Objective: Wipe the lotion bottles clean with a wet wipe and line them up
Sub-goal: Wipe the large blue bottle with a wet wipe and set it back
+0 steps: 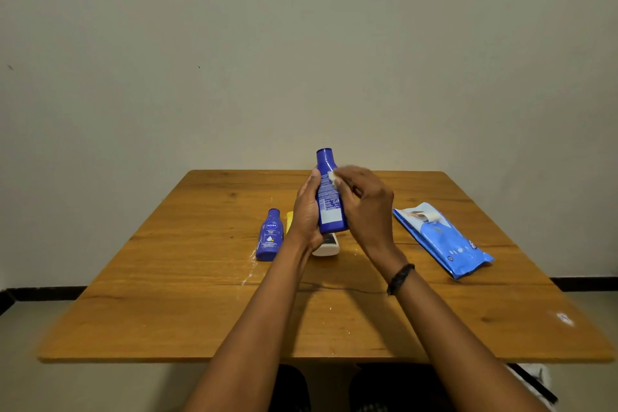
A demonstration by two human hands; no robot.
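Observation:
My left hand [306,210] holds a tall blue lotion bottle [327,197] upright above the table, its back label facing me. My right hand [364,204] pinches a small white wet wipe [333,176] against the bottle's upper right side. A smaller blue lotion bottle [270,236] lies on the table to the left. Beside it a yellow bottle [289,219] is mostly hidden by my left hand. A white bottle [327,246] lies under my hands, only its lower end showing.
A blue wet-wipe pack [441,239] lies on the right of the wooden table [167,294], its flap peeled open. White smears mark the tabletop near the small blue bottle. A plain wall stands behind the table's far edge.

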